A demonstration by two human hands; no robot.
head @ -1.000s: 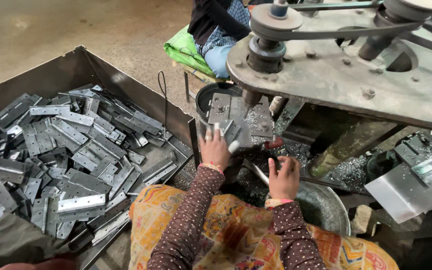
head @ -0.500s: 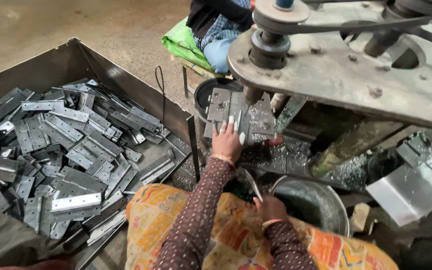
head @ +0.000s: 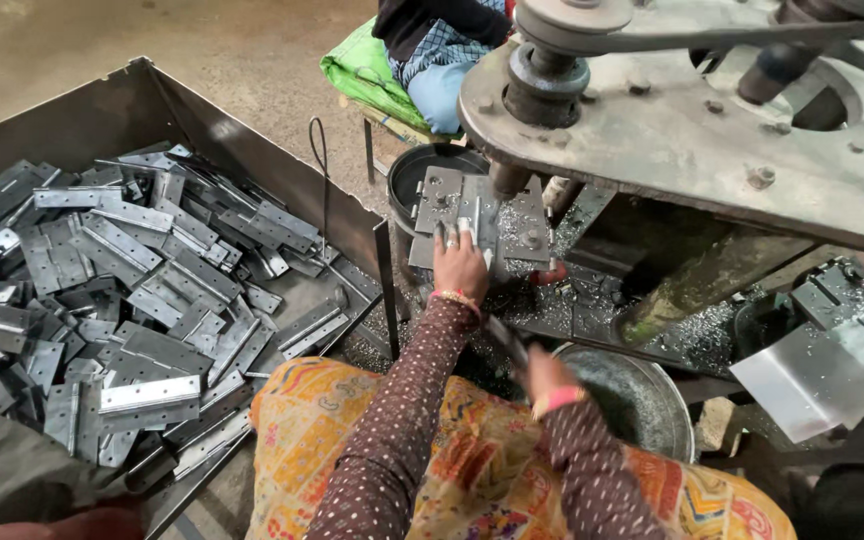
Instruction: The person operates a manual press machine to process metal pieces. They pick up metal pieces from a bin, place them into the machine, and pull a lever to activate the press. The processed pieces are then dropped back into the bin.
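Note:
My left hand (head: 460, 264) reaches forward to the bed of a press. Its fingertips press down on a grey hinge plate (head: 452, 205) that lies under the machine's spindle (head: 510, 180). My right hand (head: 549, 378) is drawn back near my lap, beside a round metal pan (head: 652, 425). It is blurred, with fingers curled around a thin dark metal strip (head: 505, 342). Both sleeves are brown with dots, and a yellow patterned cloth covers my knees.
A big steel bin (head: 252, 130) on the left holds several grey hinge plates (head: 142, 290). A black bucket (head: 414, 172) stands behind the press bed. The heavy machine arm (head: 712, 140) overhangs the right side. Another person (head: 432, 50) sits beyond on a green sack.
My right hand has pulled back from the press bed towards my body, taking the thin strip with it. My left hand has stayed on the plate under the spindle.

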